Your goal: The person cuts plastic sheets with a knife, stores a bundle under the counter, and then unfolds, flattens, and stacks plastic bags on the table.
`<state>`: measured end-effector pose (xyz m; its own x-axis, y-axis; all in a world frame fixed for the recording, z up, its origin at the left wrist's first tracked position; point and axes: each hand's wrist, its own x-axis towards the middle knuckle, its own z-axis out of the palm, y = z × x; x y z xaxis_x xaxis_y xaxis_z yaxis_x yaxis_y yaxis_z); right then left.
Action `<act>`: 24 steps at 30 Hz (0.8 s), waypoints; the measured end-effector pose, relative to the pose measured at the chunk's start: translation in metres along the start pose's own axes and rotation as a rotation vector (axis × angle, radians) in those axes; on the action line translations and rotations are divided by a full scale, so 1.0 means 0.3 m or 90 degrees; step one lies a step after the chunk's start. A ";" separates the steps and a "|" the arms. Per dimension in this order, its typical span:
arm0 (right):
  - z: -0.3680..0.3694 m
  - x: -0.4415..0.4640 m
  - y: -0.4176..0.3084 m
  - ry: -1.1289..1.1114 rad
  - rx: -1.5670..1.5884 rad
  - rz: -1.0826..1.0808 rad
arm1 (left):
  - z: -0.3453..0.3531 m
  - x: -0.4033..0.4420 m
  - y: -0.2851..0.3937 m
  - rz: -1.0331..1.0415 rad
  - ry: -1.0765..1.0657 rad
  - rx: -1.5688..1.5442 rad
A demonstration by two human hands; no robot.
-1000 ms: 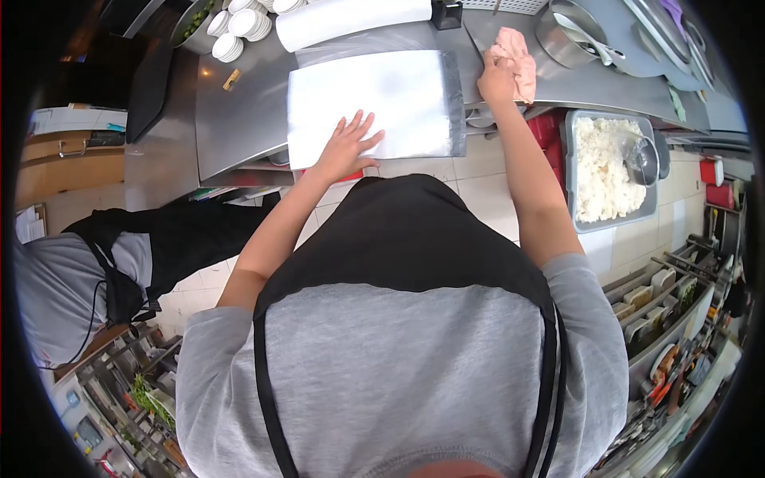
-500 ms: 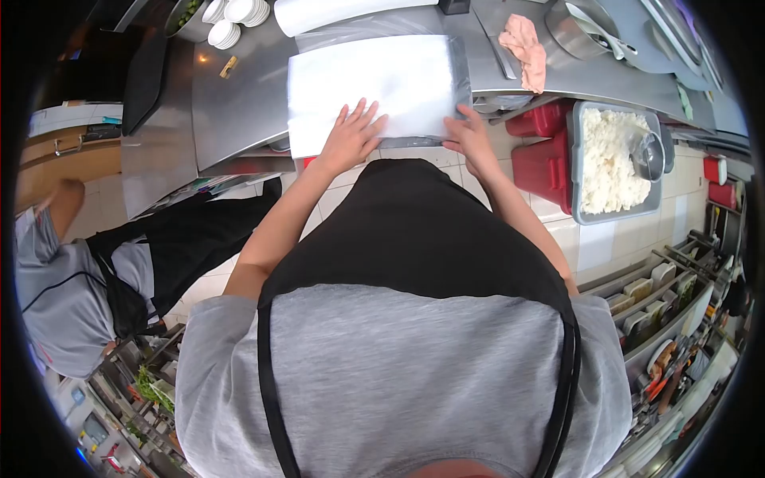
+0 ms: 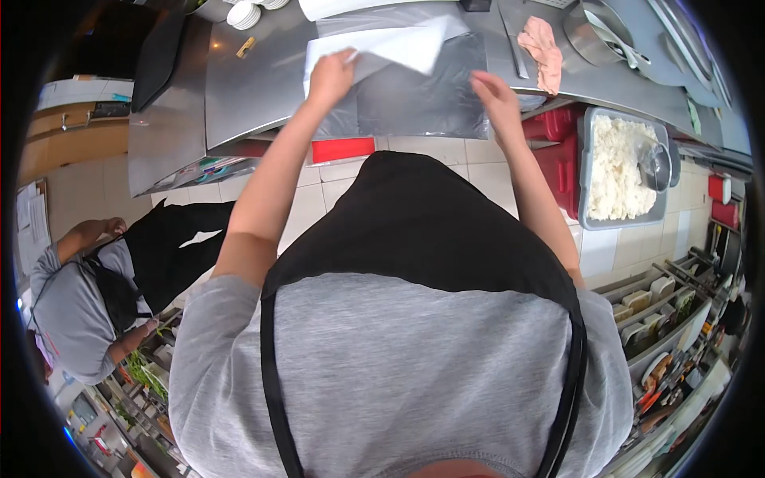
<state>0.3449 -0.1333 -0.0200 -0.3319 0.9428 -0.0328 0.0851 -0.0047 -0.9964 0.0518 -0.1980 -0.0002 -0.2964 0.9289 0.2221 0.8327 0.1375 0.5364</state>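
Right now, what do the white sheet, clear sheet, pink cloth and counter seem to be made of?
White sheet: smooth paper or thin plastic, can't tell which; it bends easily. Clear sheet: likely glossy plastic film; grey shows through and its edges wrinkle. Pink cloth: matte fabric, fibre unclear, lying in soft folds. Counter: probably stainless steel, given its smooth grey sheen.
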 end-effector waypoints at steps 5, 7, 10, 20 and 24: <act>-0.088 -0.111 0.220 0.160 -0.249 0.048 | -0.128 0.199 0.080 0.066 0.004 0.116; -0.051 -0.147 0.194 0.132 -0.124 0.161 | -0.161 0.250 0.138 0.034 -0.073 0.108; -0.025 -0.138 0.201 0.080 0.044 0.253 | -0.202 0.306 0.227 0.135 0.059 0.151; -0.092 -0.182 0.124 0.000 -0.063 0.104 | -0.553 0.435 0.246 0.147 0.266 0.239; -0.099 -0.188 0.077 -0.014 0.008 0.052 | -0.768 0.367 0.188 0.124 0.313 0.070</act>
<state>0.3936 -0.1768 -0.0389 -0.3452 0.9315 -0.1150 0.1004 -0.0852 -0.9913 -0.0416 -0.1673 0.2421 -0.2942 0.6737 0.6779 0.9302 0.0391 0.3649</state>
